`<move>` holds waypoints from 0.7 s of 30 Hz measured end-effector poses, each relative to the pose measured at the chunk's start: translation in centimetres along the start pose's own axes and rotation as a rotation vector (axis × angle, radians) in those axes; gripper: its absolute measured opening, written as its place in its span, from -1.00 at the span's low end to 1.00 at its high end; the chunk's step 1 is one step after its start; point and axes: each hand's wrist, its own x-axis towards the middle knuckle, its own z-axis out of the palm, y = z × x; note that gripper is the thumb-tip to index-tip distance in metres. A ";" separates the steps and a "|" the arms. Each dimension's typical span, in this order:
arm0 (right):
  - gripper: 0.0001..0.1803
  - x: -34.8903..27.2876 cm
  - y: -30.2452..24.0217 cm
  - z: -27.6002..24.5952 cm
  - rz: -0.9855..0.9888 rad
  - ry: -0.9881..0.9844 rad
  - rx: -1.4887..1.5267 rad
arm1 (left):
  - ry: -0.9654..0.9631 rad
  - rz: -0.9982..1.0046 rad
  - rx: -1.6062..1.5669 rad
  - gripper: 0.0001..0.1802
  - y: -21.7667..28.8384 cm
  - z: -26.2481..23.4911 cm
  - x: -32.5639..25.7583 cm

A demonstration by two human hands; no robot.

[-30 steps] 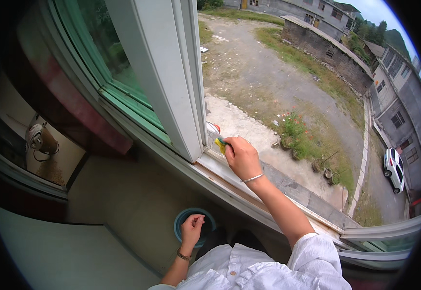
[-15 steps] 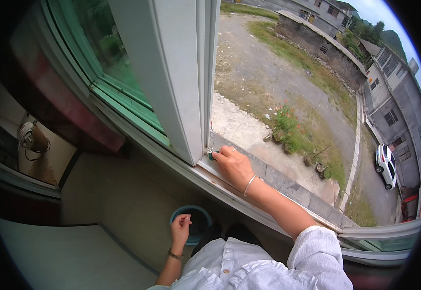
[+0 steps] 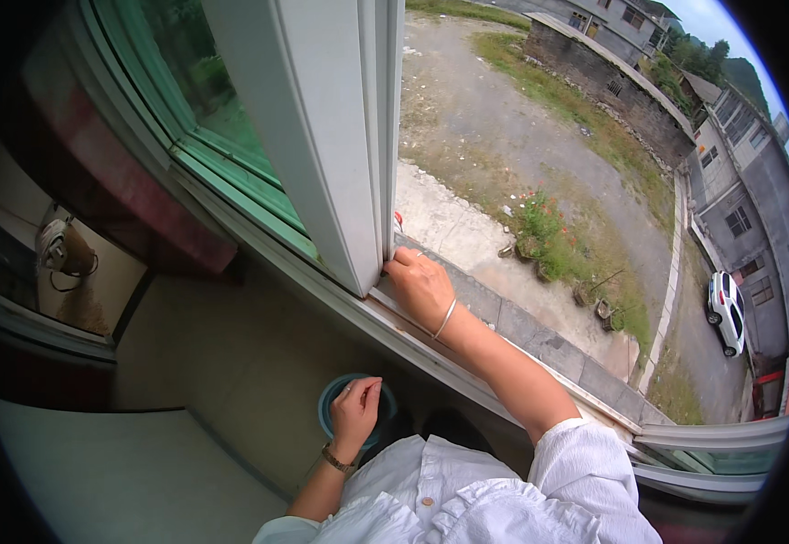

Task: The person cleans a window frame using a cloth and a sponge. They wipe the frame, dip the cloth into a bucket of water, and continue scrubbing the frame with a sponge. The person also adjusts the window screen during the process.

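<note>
My right hand (image 3: 423, 292) reaches out to the lower corner of a white window frame (image 3: 322, 136), where the upright meets the sill track (image 3: 440, 349). Its fingers are pinched together at the foot of the upright; whatever is between them is mostly hidden, with only a dark bit showing at the tips. Lower down, my left hand (image 3: 355, 417) hangs in front of my body with curled fingers and thumb pressed together. Any small thing inside it cannot be made out. Below that hand, partly covered by it, stands a blue round bucket (image 3: 326, 399) on the floor.
Green-tinted glass (image 3: 231, 136) fills the window's left side. Outside the opening lie a ledge (image 3: 539, 335), potted flowers (image 3: 544, 227), a yard and a parked white car (image 3: 726, 313). Indoors, a pale flat surface (image 3: 122, 471) is at lower left, and a basket-like container (image 3: 72, 249) stands farther off.
My right hand has shifted left and slightly up against the upright; the small dark green thing seen at its fingertips is now mostly hidden. My left hand has moved right, over the bucket.
</note>
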 end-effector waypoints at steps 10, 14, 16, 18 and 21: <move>-0.92 0.5 0.9 0.3 0.190 0.001 0.137 | 0.247 0.734 0.367 -0.86 7.5 3.3 12.0; -0.87 -1.1 1.8 -1.4 0.244 -0.055 0.254 | 0.114 0.800 0.458 -0.88 5.1 3.4 11.1; -0.86 -0.2 1.8 -0.9 0.346 -0.046 0.254 | 0.120 0.831 0.439 -0.86 4.2 3.6 10.5; -0.83 1.6 1.7 0.5 0.455 0.014 0.317 | 0.091 0.841 0.449 -0.82 4.1 3.5 10.3; -0.81 1.8 1.9 0.7 0.487 -0.026 0.285 | 0.081 0.824 0.451 -0.83 4.3 3.5 10.3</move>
